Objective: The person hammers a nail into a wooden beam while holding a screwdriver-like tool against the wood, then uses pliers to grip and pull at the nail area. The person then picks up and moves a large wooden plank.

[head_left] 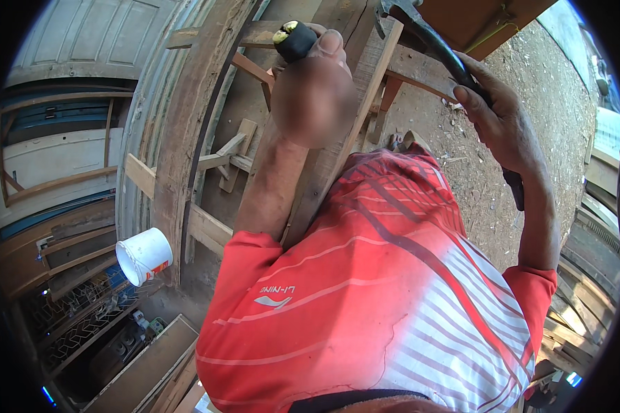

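On the left, panelled doors [93,41] and wooden frames stand stacked, and 1 white bucket [148,249] bears a small orange-red label whose print is too small to read. Right of it, a long timber [186,131] runs up the scene. The left hand [317,77], partly blurred, is closed around a dark cylinder [297,44] over a wooden beam [315,180]; its pale yellow, split end pokes out toward the upper left, the rest hidden by the fist. The red and white shirt [351,275] carries 1 white chest logo with lettering. Farther right is a hammer [437,47], head at the top edge, its long axis slanting from upper left to lower right. The right hand [499,117] curls around its black handle, whose butt shows beside the forearm.
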`<state>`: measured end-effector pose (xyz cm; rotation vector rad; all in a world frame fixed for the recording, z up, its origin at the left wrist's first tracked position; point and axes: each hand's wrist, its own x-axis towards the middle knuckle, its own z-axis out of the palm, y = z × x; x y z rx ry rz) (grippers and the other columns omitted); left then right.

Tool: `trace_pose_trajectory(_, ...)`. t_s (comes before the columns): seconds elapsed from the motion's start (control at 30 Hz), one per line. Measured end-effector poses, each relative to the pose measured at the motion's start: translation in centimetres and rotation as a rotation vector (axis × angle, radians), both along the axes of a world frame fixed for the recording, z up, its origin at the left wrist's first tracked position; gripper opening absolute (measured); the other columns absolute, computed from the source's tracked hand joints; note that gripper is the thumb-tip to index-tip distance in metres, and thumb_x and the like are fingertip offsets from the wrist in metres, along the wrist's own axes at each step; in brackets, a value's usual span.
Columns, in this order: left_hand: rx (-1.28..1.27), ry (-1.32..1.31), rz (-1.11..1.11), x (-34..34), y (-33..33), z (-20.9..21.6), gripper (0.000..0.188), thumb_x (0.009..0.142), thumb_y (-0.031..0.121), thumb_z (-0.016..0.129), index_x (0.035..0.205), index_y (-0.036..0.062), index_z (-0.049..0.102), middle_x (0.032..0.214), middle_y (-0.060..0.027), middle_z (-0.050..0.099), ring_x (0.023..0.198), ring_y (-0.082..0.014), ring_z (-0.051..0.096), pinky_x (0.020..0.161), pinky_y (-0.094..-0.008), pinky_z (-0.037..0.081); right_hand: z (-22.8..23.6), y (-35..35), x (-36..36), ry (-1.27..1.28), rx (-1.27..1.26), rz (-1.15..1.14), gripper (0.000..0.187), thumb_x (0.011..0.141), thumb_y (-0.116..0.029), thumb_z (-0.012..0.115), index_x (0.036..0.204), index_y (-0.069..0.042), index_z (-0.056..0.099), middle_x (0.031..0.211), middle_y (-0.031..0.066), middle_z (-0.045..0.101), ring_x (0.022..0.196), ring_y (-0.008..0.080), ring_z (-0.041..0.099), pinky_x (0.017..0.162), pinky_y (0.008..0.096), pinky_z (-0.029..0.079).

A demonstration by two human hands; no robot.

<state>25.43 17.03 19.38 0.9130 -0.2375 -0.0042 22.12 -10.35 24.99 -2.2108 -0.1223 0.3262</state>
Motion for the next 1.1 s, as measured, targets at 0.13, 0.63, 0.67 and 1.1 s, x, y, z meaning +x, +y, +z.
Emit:
trace_pose_trajectory(0.13,0.141,0.028,-0.015,-0.3,-0.3,-1.0,0.017,0.097,0.02,0.071,0.105,0.0124,0.058,0.076,0.001,0.051,0.055,-0.0057,0.039,0.051,-0.0229,0.037,-0.3,-0.1,0.1,-0.022,-0.027,0.013,0.057,0.1,-0.047,0.062,0.148,-0.017,0.052,0.075,0.0029,0.052,0.069,0.0143,0.051,0.065,0.0322,0.043)
trace_pose_trajectory(0.63,0.113,-0.051,0.056,-0.3,-0.4,-1.4,0.018,0.098,0.026,0.069,0.1,0.0112,0.058,0.072,0.0008,0.051,0.053,-0.0064,0.04,0.049,-0.0222,0.035,0.0,0.9,-0.4,-0.049,-0.064,0.044,0.055,0.101,-0.045,0.061,0.147,-0.016,0.052,0.078,0.0069,0.057,0.073,0.0166,0.053,0.073,0.0337,0.046)
trace_pose_trajectory(0.67,0.082,-0.036,0.035,-0.1,0.1,-1.6,0.021,0.096,0.024,0.073,0.098,0.011,0.056,0.07,0.0018,0.053,0.055,-0.0051,0.047,0.048,-0.0226,0.038,0.0,1.0,-0.5,-0.038,-0.04,0.049,0.055,0.101,-0.045,0.061,0.147,-0.016,0.053,0.081,0.0077,0.06,0.075,0.0169,0.055,0.075,0.0335,0.047)
trace_pose_trajectory(1.1,0.096,-0.117,0.036,-0.4,-0.1,-2.1,0.015,0.098,0.019,0.063,0.105,0.0087,0.056,0.071,-0.0014,0.051,0.051,-0.0064,0.038,0.046,-0.0234,0.033,0.8,1.6,-0.5,-0.046,-0.045,0.075,0.054,0.101,-0.043,0.061,0.146,-0.015,0.053,0.092,0.013,0.067,0.081,0.0205,0.06,0.08,0.0347,0.049)
